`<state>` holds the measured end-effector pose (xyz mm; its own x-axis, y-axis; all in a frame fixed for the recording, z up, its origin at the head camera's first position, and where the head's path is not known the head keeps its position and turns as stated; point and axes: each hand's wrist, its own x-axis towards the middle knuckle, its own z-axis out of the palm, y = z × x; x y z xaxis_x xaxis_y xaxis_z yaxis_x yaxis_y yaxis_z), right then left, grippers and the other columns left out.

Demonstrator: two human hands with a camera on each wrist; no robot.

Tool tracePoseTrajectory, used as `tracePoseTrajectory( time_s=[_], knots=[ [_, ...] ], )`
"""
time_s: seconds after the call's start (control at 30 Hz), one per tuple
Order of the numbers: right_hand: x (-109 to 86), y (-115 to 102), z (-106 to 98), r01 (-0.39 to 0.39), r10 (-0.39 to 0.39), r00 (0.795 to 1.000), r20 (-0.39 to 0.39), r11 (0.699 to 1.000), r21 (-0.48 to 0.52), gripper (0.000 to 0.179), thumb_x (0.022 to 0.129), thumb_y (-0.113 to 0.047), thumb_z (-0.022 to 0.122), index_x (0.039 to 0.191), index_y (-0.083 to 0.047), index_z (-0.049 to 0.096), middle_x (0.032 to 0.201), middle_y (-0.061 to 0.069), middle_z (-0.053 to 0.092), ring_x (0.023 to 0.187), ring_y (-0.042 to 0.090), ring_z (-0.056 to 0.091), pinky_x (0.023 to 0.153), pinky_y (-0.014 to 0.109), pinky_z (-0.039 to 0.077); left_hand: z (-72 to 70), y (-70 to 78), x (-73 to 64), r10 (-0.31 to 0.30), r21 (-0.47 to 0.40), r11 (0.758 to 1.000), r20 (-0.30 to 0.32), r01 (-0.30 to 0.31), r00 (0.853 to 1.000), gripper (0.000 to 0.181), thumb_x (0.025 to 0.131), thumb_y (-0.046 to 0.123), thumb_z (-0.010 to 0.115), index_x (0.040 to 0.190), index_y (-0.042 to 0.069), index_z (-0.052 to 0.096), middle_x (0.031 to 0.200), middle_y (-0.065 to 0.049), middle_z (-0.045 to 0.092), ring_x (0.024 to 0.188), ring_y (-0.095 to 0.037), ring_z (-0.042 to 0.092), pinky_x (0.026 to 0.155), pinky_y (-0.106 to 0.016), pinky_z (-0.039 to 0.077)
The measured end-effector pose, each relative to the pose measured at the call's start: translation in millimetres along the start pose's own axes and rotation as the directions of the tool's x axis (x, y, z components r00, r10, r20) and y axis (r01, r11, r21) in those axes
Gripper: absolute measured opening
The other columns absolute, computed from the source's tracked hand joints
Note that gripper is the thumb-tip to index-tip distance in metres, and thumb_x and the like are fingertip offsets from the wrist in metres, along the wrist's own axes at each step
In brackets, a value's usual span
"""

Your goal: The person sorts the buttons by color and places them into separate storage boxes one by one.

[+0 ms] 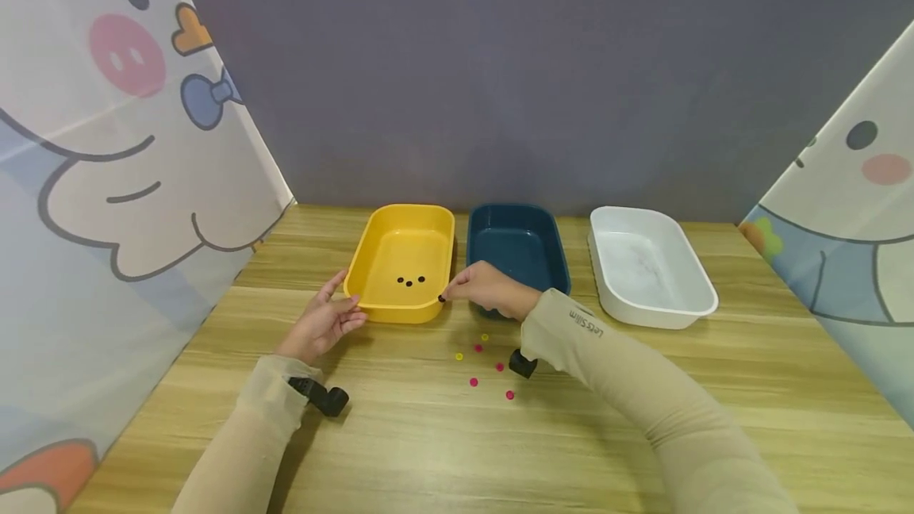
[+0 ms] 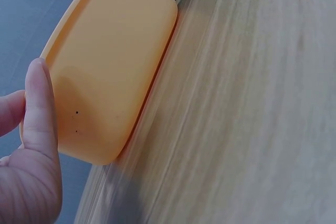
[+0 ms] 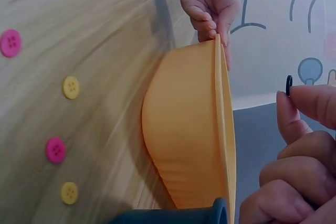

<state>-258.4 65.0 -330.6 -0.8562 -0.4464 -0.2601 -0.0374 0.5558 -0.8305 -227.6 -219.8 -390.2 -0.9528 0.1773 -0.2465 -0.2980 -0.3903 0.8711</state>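
Note:
My left hand (image 1: 328, 321) grips the near left corner of a yellow tray (image 1: 398, 313), the thumb at its rim and the fingers around the outside. Inside the tray lie three small black buttons (image 1: 409, 284). Between thumb and forefinger, my right hand (image 1: 485, 289) pinches another black button (image 3: 289, 85) by its edge, close to the tray's near right corner. In the right wrist view that button is held on edge, apart from the tray's rim. Pink buttons (image 3: 55, 150) and yellow buttons (image 3: 71, 87) lie scattered on the wooden table below the right hand.
A dark blue tray (image 1: 520, 214) stands just right of the yellow one, partly covered by my right hand. Farther right is a white tray (image 1: 660, 316). A grey wall (image 1: 528, 78) rises behind the wooden table (image 1: 414, 435), with cartoon-printed panels (image 1: 143, 181) at both sides.

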Motion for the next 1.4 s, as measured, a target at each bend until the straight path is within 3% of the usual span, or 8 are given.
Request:
tracePoseTrajectory(
  time_s=[0.1, 0.17, 0.4, 0.77, 0.9, 1.1, 1.33, 1.4],
  knots=[
    [4.5, -1.6, -1.3, 0.009, -0.009, 1.0, 0.005, 1.0, -0.001, 0.02, 0.094, -0.018, 0.06, 0.103, -0.009, 0.076, 0.103, 0.005, 0.069, 0.041, 0.009, 0.015, 0.042, 0.022, 0.013, 1.0, 1.3, 0.1, -0.003, -0.008, 1.0, 0.009, 0.004, 1.0, 0.072, 0.1, -0.006, 0.035, 0.155, 0.021, -0.003, 0.07, -0.008, 0.062, 0.058, -0.014, 0.066, 0.061, -0.023, 0.059],
    [8.6, -4.0, -2.1, 0.016, -0.016, 1.0, 0.004, 1.0, 0.001, 0.02, 0.094, -0.019, 0.061, 0.102, -0.009, 0.076, 0.107, 0.007, 0.07, 0.042, 0.01, 0.015, 0.042, 0.022, 0.014, 1.3, 1.8, 0.2, -0.004, -0.013, 1.0, 0.015, 0.004, 1.0, 0.072, 0.1, -0.006, 0.036, 0.155, 0.021, -0.003, 0.07, -0.009, 0.063, 0.058, -0.015, 0.066, 0.061, -0.023, 0.059],
    [26.1, -15.8, -5.1, 0.017, -0.017, 1.0, -0.009, 1.0, -0.013, 0.017, 0.092, -0.02, 0.062, 0.096, -0.011, 0.077, 0.093, 0.0, 0.069, 0.044, 0.009, 0.019, 0.042, 0.02, 0.017, 1.4, 1.9, 0.7, -0.016, 0.006, 1.0, 0.0, 0.016, 1.0, 0.071, 0.101, -0.005, 0.036, 0.155, 0.023, -0.001, 0.069, -0.008, 0.063, 0.058, -0.014, 0.066, 0.061, -0.022, 0.059],
    [43.4, -23.9, -4.3, -0.022, 0.023, 0.999, -0.032, 0.999, 0.024, 0.021, 0.093, -0.018, 0.064, 0.104, -0.004, 0.074, 0.098, 0.017, 0.069, 0.04, 0.011, 0.019, 0.039, 0.021, 0.017, 0.3, 2.4, 0.2, -0.019, -0.007, 1.0, -0.002, 0.019, 1.0, 0.07, 0.101, -0.004, 0.035, 0.155, 0.023, -0.001, 0.069, -0.008, 0.063, 0.058, -0.014, 0.066, 0.06, -0.023, 0.059],
    [50.4, -23.9, -4.3, -0.03, 0.03, 0.999, -0.044, 1.0, 0.001, 0.022, 0.093, -0.02, 0.064, 0.105, -0.005, 0.074, 0.103, 0.012, 0.069, 0.049, 0.012, 0.03, 0.047, 0.023, 0.027, 0.5, 2.9, 2.0, -0.022, 0.0, 1.0, -0.001, 0.022, 1.0, 0.071, 0.101, -0.004, 0.036, 0.155, 0.023, -0.001, 0.069, -0.008, 0.063, 0.057, -0.014, 0.066, 0.059, -0.022, 0.059],
    [65.8, -27.4, -7.4, -0.014, 0.013, 0.995, -0.094, 1.0, -0.011, 0.021, 0.091, -0.017, 0.065, 0.099, 0.0, 0.074, 0.081, 0.002, 0.061, 0.074, 0.013, 0.043, 0.071, 0.026, 0.041, 2.3, 3.8, 2.9, -0.018, 0.008, 1.0, 0.015, 0.017, 1.0, 0.072, 0.101, -0.005, 0.036, 0.155, 0.021, -0.003, 0.068, -0.007, 0.064, 0.057, -0.014, 0.066, 0.059, -0.022, 0.059],
    [79.1, -41.5, -6.1, -0.037, 0.035, 0.999, -0.038, 0.998, -0.043, 0.027, 0.091, -0.017, 0.065, 0.112, 0.001, 0.07, 0.083, 0.002, 0.051, 0.058, 0.011, 0.03, 0.06, 0.024, 0.035, 2.1, 2.6, -0.8, -0.014, -0.004, 1.0, 0.021, 0.014, 1.0, 0.073, 0.101, -0.005, 0.038, 0.155, 0.022, -0.003, 0.068, -0.007, 0.064, 0.057, -0.014, 0.066, 0.059, -0.023, 0.059],
    [81.5, -46.6, -6.0, -0.046, 0.043, 0.998, -0.038, 0.996, -0.071, 0.026, 0.091, -0.018, 0.065, 0.107, 0.002, 0.07, 0.074, 0.001, 0.042, 0.056, 0.011, 0.026, 0.054, 0.022, 0.029, 1.6, 2.5, -1.5, -0.013, -0.011, 1.0, 0.019, 0.013, 1.0, 0.074, 0.101, -0.005, 0.039, 0.155, 0.022, -0.003, 0.068, -0.007, 0.064, 0.057, -0.014, 0.066, 0.06, -0.023, 0.059]
  ],
)
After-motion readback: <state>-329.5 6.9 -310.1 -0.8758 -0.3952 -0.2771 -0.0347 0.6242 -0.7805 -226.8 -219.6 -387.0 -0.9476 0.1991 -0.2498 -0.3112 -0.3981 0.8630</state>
